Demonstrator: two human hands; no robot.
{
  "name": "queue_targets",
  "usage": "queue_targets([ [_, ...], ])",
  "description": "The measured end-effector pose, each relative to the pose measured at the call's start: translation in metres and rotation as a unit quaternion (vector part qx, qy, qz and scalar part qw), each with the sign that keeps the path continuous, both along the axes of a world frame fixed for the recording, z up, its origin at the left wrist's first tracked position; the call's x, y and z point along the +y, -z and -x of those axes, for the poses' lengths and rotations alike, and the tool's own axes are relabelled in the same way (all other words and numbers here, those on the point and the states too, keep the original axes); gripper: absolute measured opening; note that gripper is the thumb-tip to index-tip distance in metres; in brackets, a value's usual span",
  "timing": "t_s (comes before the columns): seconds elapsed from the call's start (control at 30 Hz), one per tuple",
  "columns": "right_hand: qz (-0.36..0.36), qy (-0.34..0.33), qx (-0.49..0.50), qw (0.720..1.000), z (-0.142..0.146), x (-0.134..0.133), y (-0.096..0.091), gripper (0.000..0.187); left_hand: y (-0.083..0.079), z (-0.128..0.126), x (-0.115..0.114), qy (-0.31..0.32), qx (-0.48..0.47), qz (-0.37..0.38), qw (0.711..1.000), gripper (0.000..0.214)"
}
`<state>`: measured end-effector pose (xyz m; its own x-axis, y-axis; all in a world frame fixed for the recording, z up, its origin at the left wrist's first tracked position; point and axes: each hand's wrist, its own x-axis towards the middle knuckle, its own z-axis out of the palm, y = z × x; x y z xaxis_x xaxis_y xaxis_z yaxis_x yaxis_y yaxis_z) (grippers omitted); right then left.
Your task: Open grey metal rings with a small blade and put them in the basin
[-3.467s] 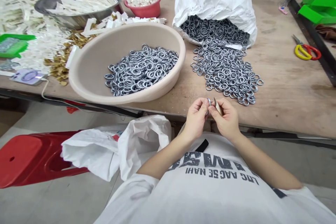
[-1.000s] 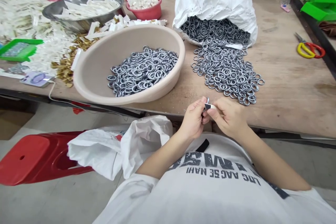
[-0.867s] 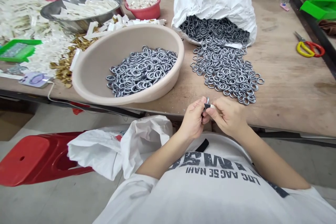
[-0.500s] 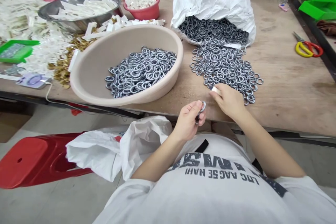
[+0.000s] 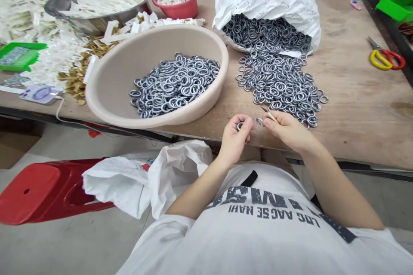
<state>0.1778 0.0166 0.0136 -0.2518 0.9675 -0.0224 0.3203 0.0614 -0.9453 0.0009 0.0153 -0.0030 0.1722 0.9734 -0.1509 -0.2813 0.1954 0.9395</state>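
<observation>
Along the near edge of the plywood bench (image 5: 351, 107), the left hand (image 5: 234, 137) is curling around a metal ring (image 5: 239, 126), while the right hand (image 5: 288, 131) is narrowly pinching a slim pale strip (image 5: 270, 115) just below the spilled rings (image 5: 277, 81).

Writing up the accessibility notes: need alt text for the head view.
Above a wooden table, the left hand pinches a metal ring and the right hand holds a thin pale strip. Grey rings spill from a white sack beside a beige basin holding more.
</observation>
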Motion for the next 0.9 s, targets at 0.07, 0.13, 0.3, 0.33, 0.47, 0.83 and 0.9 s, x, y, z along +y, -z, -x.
queue_targets([
  [0.07,0.075,-0.029,0.134,0.988,0.005,-0.011,-0.003,0.035,0.001,-0.006,-0.003,0.012,0.051,-0.059,0.997,0.035],
  [0.13,0.099,-0.019,0.209,0.973,0.014,-0.018,-0.004,0.036,-0.001,-0.01,-0.007,0.015,0.07,-0.089,0.993,0.035],
  [0.3,0.022,0.061,0.224,0.972,0.037,-0.028,0.001,0.026,-0.005,-0.014,-0.012,-0.015,-0.017,-0.05,0.998,0.042],
  [0.33,0.014,0.062,0.212,0.975,0.039,-0.028,0.001,0.025,-0.005,-0.014,-0.013,-0.015,-0.03,-0.045,0.998,0.043],
  [0.47,-0.008,0.072,0.155,0.985,0.036,-0.026,-0.001,0.03,-0.002,-0.011,-0.014,0.038,-0.041,-0.04,0.998,0.046],
  [0.83,-0.251,0.042,-0.218,0.942,0.019,-0.043,-0.015,0.039,-0.008,-0.01,-0.012,0.04,-0.1,0.039,0.993,0.048],
  [0.9,-0.252,0.036,-0.225,0.941,0.02,-0.043,-0.015,0.039,-0.01,-0.01,-0.012,0.043,-0.101,0.042,0.993,0.048],
])
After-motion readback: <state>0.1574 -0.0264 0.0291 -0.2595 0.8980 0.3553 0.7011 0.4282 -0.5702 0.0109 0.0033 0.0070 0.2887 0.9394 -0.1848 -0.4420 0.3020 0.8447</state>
